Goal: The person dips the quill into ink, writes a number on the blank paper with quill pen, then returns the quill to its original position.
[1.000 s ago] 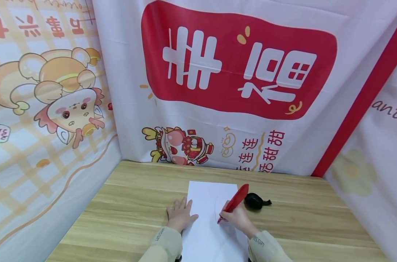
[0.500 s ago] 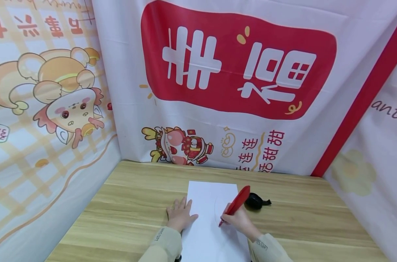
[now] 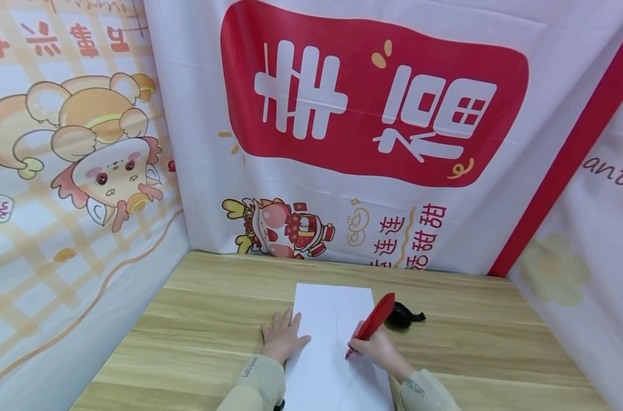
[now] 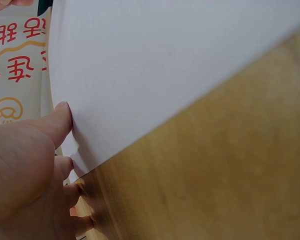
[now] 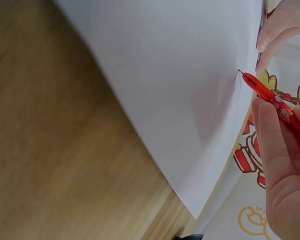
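Note:
A white sheet of paper [image 3: 316,365] lies lengthwise on the wooden table. My right hand [image 3: 377,345] holds a red pen [image 3: 375,318] with a wide, feather-like upper end, its tip down on the paper. A thin curved line runs up the sheet from near that tip; the right wrist view shows the dark pen point at the line's end and a small printed figure on the red barrel [image 5: 262,88]. My left hand [image 3: 283,338] rests with spread fingers on the paper's left edge, the thumb on the sheet and some fingers on the wood.
A small black object [image 3: 400,316] with a short tail lies right of the paper, partly behind the pen. The wooden table [image 3: 214,319] meets a printed cloth backdrop [image 3: 203,188] at its far edge. More printed cloth hangs on the left and right.
The right hand and red pen have moved slightly toward the near side and to the right, and the curved line has lengthened downward. The left hand stays in place.

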`<action>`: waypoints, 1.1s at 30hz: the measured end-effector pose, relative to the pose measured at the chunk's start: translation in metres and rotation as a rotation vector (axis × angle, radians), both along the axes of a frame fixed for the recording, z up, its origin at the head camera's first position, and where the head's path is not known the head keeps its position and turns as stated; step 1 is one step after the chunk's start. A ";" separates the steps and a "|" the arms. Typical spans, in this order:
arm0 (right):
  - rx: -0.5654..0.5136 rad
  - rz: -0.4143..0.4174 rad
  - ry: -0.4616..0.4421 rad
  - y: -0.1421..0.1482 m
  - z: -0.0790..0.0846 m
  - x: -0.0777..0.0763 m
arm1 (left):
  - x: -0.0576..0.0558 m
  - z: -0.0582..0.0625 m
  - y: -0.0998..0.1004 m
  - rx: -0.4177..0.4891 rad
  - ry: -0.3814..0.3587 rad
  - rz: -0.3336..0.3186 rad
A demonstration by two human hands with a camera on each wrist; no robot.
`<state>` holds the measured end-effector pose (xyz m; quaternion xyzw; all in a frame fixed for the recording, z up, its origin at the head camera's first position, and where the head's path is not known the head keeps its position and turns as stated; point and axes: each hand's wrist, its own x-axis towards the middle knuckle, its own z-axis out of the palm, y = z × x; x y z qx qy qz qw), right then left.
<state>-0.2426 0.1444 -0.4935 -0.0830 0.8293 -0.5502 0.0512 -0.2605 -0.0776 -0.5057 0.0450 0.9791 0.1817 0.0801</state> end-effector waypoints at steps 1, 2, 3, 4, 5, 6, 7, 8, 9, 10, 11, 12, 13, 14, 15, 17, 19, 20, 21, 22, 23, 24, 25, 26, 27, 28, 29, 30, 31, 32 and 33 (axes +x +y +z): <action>0.000 0.002 0.003 0.000 0.000 0.000 | 0.000 0.000 0.000 -0.001 0.000 -0.001; -0.003 0.002 0.002 0.000 0.000 0.001 | 0.000 0.000 0.000 -0.003 0.000 -0.001; -0.003 0.004 0.005 0.000 0.000 0.001 | 0.000 0.001 0.000 -0.001 0.001 -0.003; -0.002 0.006 0.006 0.001 0.000 0.001 | 0.000 0.001 -0.001 0.000 0.001 -0.004; -0.001 0.007 0.007 0.001 0.000 0.002 | 0.000 0.001 -0.001 0.003 0.000 -0.005; -0.001 0.007 0.008 0.001 0.000 0.002 | -0.001 0.001 -0.001 0.003 0.000 -0.006; -0.001 0.009 0.010 0.001 0.000 0.002 | -0.001 0.000 -0.001 0.005 0.001 -0.007; 0.000 0.010 0.010 0.002 0.000 0.003 | -0.001 0.000 -0.001 0.008 0.002 -0.008; 0.001 0.012 0.011 0.002 0.000 0.003 | -0.001 0.000 -0.002 0.011 0.003 -0.010; 0.000 0.012 0.010 0.002 0.000 0.003 | -0.002 -0.001 -0.002 0.012 0.003 -0.010; 0.002 0.013 0.009 0.003 0.000 0.004 | -0.002 -0.002 -0.002 0.013 0.004 -0.010; 0.002 0.013 0.009 0.003 0.000 0.004 | -0.003 -0.003 -0.002 0.013 0.003 -0.010; 0.005 0.013 0.008 0.004 0.000 0.005 | -0.003 -0.004 -0.002 0.015 0.004 -0.012; 0.004 0.014 0.007 0.004 0.000 0.005 | -0.003 -0.005 -0.003 0.014 0.005 -0.013; 0.003 0.015 0.006 0.005 0.000 0.006 | -0.004 -0.006 -0.003 0.013 0.005 -0.014; 0.006 0.018 0.011 0.006 0.000 0.007 | -0.004 -0.008 -0.003 0.008 0.004 -0.014; 0.005 0.023 0.021 0.007 0.000 0.008 | -0.005 -0.008 -0.003 0.002 0.007 -0.016; 0.003 0.025 0.025 0.008 0.000 0.008 | -0.005 -0.009 -0.003 0.000 0.006 -0.016; 0.003 0.028 0.030 0.008 0.000 0.008 | -0.005 -0.008 -0.003 -0.001 0.005 -0.015; 0.001 0.031 0.034 0.009 0.000 0.009 | -0.005 -0.008 -0.002 -0.001 0.004 -0.015; -0.001 0.035 0.037 0.010 0.000 0.009 | -0.005 -0.008 -0.002 0.000 0.002 -0.014; -0.004 0.037 0.039 0.010 0.000 0.009 | -0.005 -0.007 -0.002 0.003 0.003 -0.016; -0.007 0.041 0.042 0.011 0.000 0.010 | -0.004 -0.006 -0.002 0.004 0.000 -0.016; -0.010 0.046 0.045 0.012 0.000 0.010 | -0.004 -0.005 -0.002 0.005 -0.004 -0.016; -0.017 0.049 0.045 0.013 0.000 0.011 | -0.004 -0.004 -0.002 0.008 -0.005 -0.016; -0.020 0.053 0.046 0.014 0.000 0.011 | -0.003 -0.004 -0.003 0.010 -0.006 -0.017; -0.019 0.057 0.049 0.014 0.000 0.011 | -0.003 -0.003 -0.003 0.011 -0.006 -0.018; -0.022 0.061 0.051 0.015 0.000 0.011 | -0.003 -0.003 -0.003 0.012 -0.007 -0.019; -0.025 0.063 0.050 0.015 0.000 0.011 | -0.003 -0.003 -0.003 0.013 -0.010 -0.019; -0.028 0.064 0.049 0.016 0.000 0.011 | -0.003 -0.003 -0.003 0.014 -0.011 -0.019; -0.030 0.064 0.046 0.016 -0.001 0.011 | -0.004 -0.003 -0.003 0.015 -0.012 -0.020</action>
